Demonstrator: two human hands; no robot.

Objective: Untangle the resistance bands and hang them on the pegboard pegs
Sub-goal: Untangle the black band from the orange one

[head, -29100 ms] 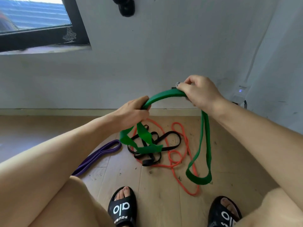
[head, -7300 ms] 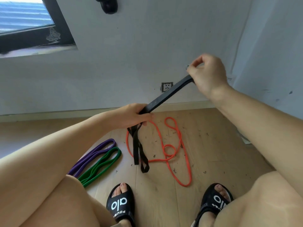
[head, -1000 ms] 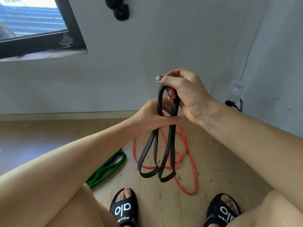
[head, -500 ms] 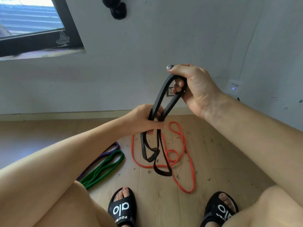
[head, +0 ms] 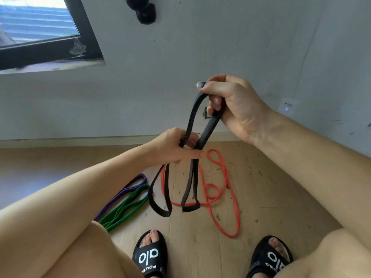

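A black resistance band [head: 208,127] hangs folded between both hands above the floor. My right hand [head: 230,105] grips its top fold, fingers curled round the strap. Lower down, my left hand [head: 178,147] grips the strands together. Two black loops [head: 160,197] dangle below the left hand, just over the floor. An orange band [head: 220,193] lies in loose coils on the floor behind them. A green band [head: 128,205] and a purple band [head: 122,193] lie side by side to the left. No pegboard is in view.
A black peg or hook [head: 145,14] sticks out of the grey wall above. A dark-framed window [head: 46,37] is at the upper left. A wall socket [head: 206,115] and a small lit device [head: 287,107] sit low on the wall. My sandalled feet [head: 150,255] stand on the wooden floor.
The dangling black loops have spread apart and hang lower than half a second ago. My right hand holds the top fold at about the same height; my left hand stays on the strands.
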